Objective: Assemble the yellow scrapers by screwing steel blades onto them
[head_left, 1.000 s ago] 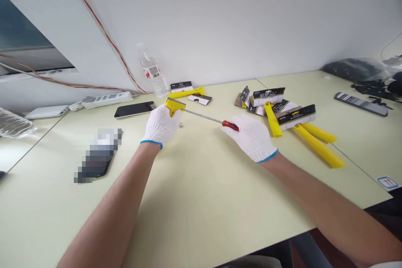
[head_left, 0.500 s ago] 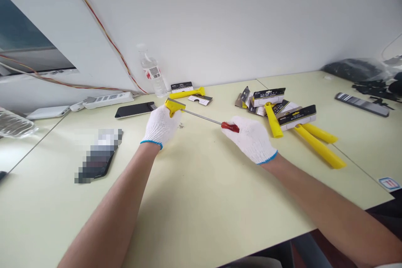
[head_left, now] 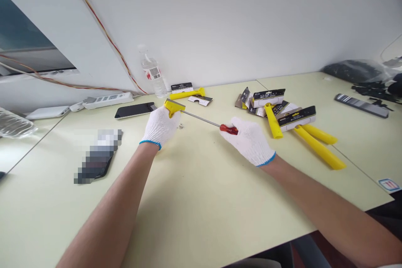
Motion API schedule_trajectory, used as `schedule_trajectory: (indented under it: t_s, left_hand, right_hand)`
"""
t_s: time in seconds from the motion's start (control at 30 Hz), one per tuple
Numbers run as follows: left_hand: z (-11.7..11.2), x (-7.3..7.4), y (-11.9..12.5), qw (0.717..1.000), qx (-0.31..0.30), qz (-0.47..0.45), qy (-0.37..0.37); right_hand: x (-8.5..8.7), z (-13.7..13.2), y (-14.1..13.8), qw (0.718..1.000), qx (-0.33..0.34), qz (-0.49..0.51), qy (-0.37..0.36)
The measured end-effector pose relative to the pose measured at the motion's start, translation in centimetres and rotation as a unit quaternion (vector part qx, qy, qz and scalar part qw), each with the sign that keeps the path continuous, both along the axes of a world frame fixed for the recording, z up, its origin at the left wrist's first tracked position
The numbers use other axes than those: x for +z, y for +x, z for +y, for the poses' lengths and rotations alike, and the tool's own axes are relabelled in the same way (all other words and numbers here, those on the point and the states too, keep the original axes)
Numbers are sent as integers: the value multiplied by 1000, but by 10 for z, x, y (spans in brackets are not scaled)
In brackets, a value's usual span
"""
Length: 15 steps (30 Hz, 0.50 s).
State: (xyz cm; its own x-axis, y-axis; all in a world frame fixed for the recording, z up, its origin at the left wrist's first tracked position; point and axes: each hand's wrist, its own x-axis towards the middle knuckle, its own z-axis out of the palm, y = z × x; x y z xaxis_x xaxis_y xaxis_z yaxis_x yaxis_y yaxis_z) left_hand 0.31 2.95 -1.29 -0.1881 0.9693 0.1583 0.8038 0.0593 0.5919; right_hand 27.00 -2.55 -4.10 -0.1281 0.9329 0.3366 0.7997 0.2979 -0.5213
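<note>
Both hands wear white knit gloves with blue cuffs. My left hand (head_left: 160, 126) grips a yellow plastic scraper (head_left: 172, 107), whose head shows above the glove. My right hand (head_left: 248, 142) closes on the red handle of a steel-shafted screwdriver (head_left: 201, 118). The shaft runs left, and its tip reaches the scraper head at my left hand; the exact contact point is hidden. A few tiny screws (head_left: 180, 126) lie on the pale green table (head_left: 201, 184) just right of my left hand.
Several packaged yellow-handled scrapers (head_left: 273, 119) lie in a heap right of my right hand, and another (head_left: 186, 93) lies by the wall. A smartphone (head_left: 135, 110), power strip (head_left: 106, 100), water bottle (head_left: 152, 76) and pixelated object (head_left: 99, 157) stand left.
My right hand has shifted slightly left and down with the screwdriver. My left hand and the scraper have barely moved.
</note>
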Motion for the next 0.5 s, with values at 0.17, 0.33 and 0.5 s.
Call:
schedule_trajectory:
  t_s: [0.17, 0.33, 0.5]
  left_hand:
    - [2, 0, -2, 1000, -5, 1, 1]
    - [5, -2, -4, 1000, -15, -15, 1]
    - [4, -7, -7, 998, -26, -50, 12]
  right_hand:
    - [4, -1, 2, 999, 10, -14, -43]
    - [13, 3, 2, 875, 60, 231, -420]
    - [-3, 7, 2, 993, 1, 96, -70]
